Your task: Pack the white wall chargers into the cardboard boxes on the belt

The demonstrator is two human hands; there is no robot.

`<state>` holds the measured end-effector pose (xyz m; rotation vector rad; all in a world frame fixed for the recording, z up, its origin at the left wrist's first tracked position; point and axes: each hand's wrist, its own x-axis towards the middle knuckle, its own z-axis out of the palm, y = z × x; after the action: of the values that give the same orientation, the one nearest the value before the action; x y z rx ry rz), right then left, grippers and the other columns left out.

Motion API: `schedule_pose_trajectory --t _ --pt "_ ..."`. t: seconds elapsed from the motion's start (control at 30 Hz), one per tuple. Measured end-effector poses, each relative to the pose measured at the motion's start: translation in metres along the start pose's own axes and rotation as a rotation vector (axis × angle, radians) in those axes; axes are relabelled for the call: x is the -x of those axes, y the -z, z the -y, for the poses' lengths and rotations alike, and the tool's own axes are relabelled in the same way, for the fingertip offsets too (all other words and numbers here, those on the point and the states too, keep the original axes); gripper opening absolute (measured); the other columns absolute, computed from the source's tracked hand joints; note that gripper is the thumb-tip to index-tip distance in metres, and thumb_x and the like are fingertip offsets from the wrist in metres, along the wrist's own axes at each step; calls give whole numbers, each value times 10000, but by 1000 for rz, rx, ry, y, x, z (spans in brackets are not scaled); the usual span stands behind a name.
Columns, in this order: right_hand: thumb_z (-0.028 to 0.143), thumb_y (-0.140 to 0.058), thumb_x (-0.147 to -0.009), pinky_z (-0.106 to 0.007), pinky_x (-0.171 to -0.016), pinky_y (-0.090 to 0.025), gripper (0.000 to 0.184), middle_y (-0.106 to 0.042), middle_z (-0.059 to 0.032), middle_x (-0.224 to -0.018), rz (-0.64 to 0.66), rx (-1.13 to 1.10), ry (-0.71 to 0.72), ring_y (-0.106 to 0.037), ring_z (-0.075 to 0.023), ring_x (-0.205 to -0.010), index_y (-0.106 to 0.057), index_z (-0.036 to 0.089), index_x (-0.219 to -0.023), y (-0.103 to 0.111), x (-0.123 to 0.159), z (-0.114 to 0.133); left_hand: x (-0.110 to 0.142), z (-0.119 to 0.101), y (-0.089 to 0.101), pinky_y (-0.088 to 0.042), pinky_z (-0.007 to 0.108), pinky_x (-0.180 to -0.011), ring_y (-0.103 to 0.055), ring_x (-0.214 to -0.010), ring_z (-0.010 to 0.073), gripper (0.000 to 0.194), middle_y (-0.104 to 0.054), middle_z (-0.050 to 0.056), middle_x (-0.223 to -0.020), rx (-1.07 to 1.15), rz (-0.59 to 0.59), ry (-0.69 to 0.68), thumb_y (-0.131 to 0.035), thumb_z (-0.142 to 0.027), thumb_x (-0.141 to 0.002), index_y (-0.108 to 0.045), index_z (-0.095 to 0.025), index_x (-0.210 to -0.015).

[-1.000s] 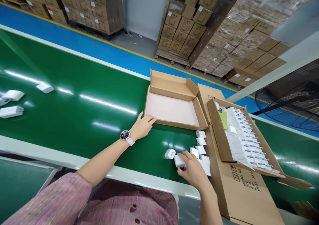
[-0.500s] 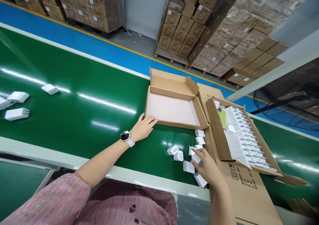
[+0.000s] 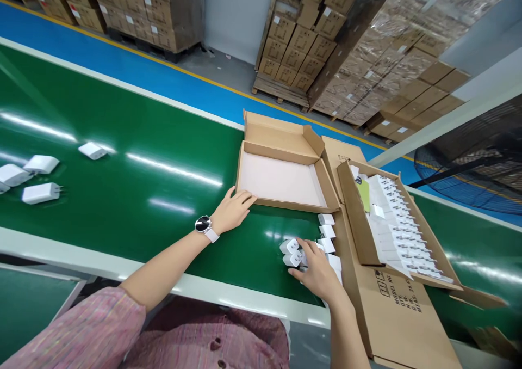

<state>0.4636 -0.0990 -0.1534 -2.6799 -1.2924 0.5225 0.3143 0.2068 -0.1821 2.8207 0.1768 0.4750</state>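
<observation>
1. Left hand (image 3: 233, 211): fingers loosely extended, tips at the near left corner of the open carton tray (image 3: 291, 203). Light contact seems enough; a hard push could skew the tray or bend its wall.
2. Right hand (image 3: 320, 275): thumb and fingers moderately spread, low over the green surface (image 3: 122, 211). Touching or just beside the paired white adapters (image 3: 292, 258); cannot tell if anything is pinched, as the hand hides part of the cluster.
3. Paired adapters lie side by side, in front of the tray, outside it. Best to take them by their smooth sides, fingertips low, so neither rolls away.
4. More white blocks (image 3: 326, 231) sit along the edge of the flat printed carton (image 3: 403, 325). Knuckles need clearance here; a wide sweep would likely scatter them.
5. Square each piece gently against its neighbour, prongs turned one way. The filled carton (image 3: 359, 227) at right shows neat ranks, a fair pattern to match.
6. Loose adapters (image 3: 41, 193) lie well apart at far left, prongs visible on one. Keep metal off other casings; scuffs seem the main risk.
</observation>
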Motion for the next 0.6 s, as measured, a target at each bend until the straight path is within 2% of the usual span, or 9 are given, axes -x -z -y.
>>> schedule_pose_trajectory --t 0.07,0.1,0.27,0.37,0.43,0.53,0.6 --pt "447 -722 -807 -461 -941 -547 793 -532 -122 -1499 -45 43 -35 -554 -364 -1319 -442 294 -1533 -4 3 4 0 -1 1 -231 567 -1273 -531 -1382 278 508 -613 133 -1403 -5 -3 1 -490 -146 -1007 -449 -222 -1507" --pt "468 -711 -820 -467 -928 -549 800 -532 -122 -1504 -59 57 -55 -548 -373 -1320 -423 288 -1545 -6 3 7 0 -1 1 -235 566 -1272 -532 -1382 278 507 -612 134 -1406 -6 -4 0 -492 -144 -1006 -450 -218 -1506" --pt "468 -576 -942 -437 -866 -540 509 -673 -121 -1326 -135 26 -124 -607 -366 -1205 -544 246 -1398 -18 -7 12 0 -2 1 -244 562 -1271 -531 -1386 277 534 -613 133 -1409 -7 -15 -13 -487 -137 -1002 -432 -225 -1526" --pt "520 -590 -940 -440 -834 -545 467 -706 -126 -1252 -216 -141 -160 -622 -367 -1155 -603 252 -1322 -20 -13 8 0 -2 1 -254 559 -1267 -537 -1379 274 516 -620 132 -1398 -4 -19 -10 -475 -128 -1002 -447 -216 -1510" --pt "571 -659 -900 -432 -784 -558 502 -712 -125 -1223 -261 -421 -177 -643 -355 -1092 -624 256 -1289 -16 -16 5 -1 -1 2 -266 557 -1259 -545 -1366 274 496 -625 133 -1387 2 -22 -6 -465 -128 -1005 -461 -209 -1494" --pt "659 -721 -848 -382 -660 -560 587 -719 -99 -1177 -261 -1086 -173 -679 -291 -932 -623 280 -1284 -4 -18 -1 -1 -1 3 -289 545 -1246 -562 -1333 277 475 -631 134 -1368 16 -30 9 -449 -138 -1012 -466 -206 -1482" --pt "682 -722 -847 -351 -620 -553 572 -720 -81 -1167 -246 -1464 -149 -686 -259 -905 -633 307 -1269 5 -20 -4 -1 0 4 -308 535 -1235 -578 -1302 280 463 -640 135 -1340 27 -38 34 -437 -148 -1020 -461 -198 -1480"
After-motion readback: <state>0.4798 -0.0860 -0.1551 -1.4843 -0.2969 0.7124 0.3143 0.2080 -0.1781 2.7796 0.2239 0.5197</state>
